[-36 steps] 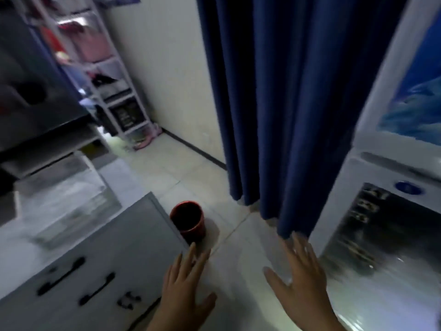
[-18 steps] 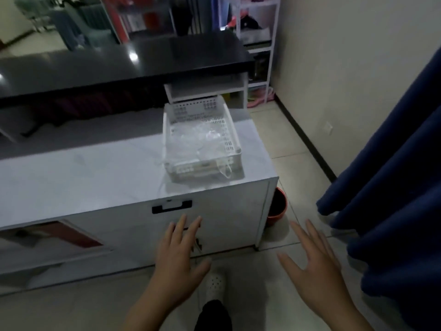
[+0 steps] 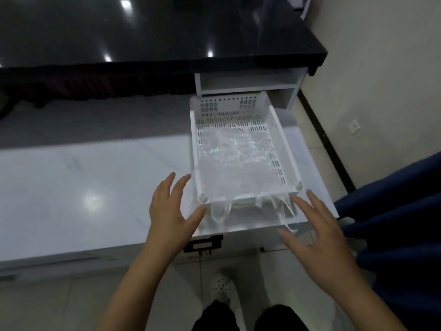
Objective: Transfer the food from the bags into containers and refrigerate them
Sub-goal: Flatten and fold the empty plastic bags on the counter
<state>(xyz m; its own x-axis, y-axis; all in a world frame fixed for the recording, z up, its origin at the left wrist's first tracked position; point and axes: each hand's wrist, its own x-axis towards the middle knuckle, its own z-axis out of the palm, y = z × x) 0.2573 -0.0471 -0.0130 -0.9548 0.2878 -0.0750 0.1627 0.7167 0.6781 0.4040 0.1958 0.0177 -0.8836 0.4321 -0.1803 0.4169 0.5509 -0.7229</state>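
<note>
- The fingers [image 3: 177, 187] of the left hand [image 3: 170, 215] are spread apart and hold nothing; the thumb points toward the lower left corner of the basket, just beside it, and I cannot tell whether it touches.
- The right hand [image 3: 315, 235], in the lower right of the frame, is also spread wide and empty, its fingertips just beside the basket's lower right corner.
- The white perforated plastic basket [image 3: 278, 149] sits right of centre in the frame, on the right end of the white marble-look cabinet top [image 3: 83, 187].
- Crumpled clear plastic bags [image 3: 231, 158] lie inside the basket; their loop handles hang over the near rim and down onto the cabinet top, between the two hands. What the bags hold cannot be made out.
- A black handle [image 3: 202, 244] shows on the cabinet front below the left hand.
- A glossy black counter [image 3: 143, 32] fills the upper part of the frame, with a white open shelf [image 3: 248, 82] under its right end, just behind the basket.
- A dark blue curtain [image 3: 393, 223] hangs at the right edge of the frame.
- At the bottom centre, a white perforated shoe [image 3: 220, 286] and dark trouser legs [image 3: 279, 317] stand on the pale tiled floor [image 3: 260, 275].
</note>
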